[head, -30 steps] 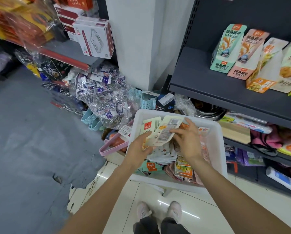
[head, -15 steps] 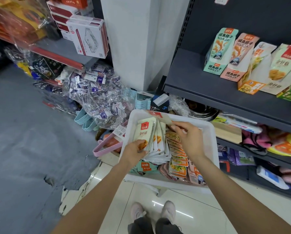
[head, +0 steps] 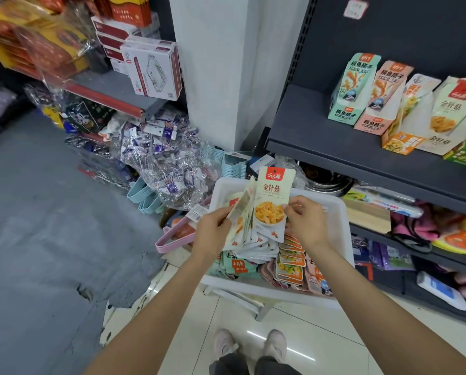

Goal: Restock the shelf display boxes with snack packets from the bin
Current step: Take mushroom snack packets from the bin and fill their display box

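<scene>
Over the white bin's (head: 342, 231) middle, my left hand (head: 211, 236) grips a fanned stack of packets (head: 241, 220) while my right hand (head: 306, 221) pinches one cream packet (head: 273, 201); I should square them before shelving.

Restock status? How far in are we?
Early. Done: nothing visibly loaded; whether the display boxes hold stock can't be seen. In hand: left hand grips a fanned stack of white packets over the bin; right hand pinches the front packet, upright. Left: carry these to the matching white box, then the orange, teal and pink packets in the bin.
</scene>
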`<state>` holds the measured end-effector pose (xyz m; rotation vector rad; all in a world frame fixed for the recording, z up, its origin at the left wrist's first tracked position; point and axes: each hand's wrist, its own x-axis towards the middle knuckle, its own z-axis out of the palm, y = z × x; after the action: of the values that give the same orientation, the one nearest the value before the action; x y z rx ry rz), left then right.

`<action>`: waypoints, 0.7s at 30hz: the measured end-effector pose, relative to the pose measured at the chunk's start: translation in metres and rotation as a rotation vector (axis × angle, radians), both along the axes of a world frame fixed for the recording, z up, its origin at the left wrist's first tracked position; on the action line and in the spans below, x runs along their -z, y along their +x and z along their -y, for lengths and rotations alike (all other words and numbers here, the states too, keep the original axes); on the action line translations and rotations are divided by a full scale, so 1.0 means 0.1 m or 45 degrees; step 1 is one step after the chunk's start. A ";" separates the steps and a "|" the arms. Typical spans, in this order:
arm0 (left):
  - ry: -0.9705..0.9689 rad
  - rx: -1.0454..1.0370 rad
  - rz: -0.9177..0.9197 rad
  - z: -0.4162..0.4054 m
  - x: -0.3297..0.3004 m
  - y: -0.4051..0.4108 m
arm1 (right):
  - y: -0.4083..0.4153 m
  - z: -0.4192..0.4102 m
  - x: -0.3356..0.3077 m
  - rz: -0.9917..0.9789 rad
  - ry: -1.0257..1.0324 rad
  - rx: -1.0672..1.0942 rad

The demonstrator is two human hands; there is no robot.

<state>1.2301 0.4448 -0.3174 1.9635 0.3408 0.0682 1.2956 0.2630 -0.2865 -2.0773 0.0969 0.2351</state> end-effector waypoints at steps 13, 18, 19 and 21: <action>0.278 0.476 0.203 1.05 -0.51 0.46 | 0.19 0.52 -0.44 -0.194 0.640 0.208; 0.447 0.694 0.254 1.67 -0.63 0.67 | 0.36 1.18 -0.51 -0.081 0.545 0.264; 0.449 0.690 0.258 1.79 -0.67 0.73 | 0.41 1.34 -0.54 -0.072 0.551 0.284; 0.402 0.577 0.269 2.03 -0.73 0.89 | 0.53 1.69 -0.60 -0.020 0.503 0.272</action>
<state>1.3193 0.2413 -0.2439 2.2754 -0.2726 0.0373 1.3482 0.0945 -0.2262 -1.6579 0.2594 0.1275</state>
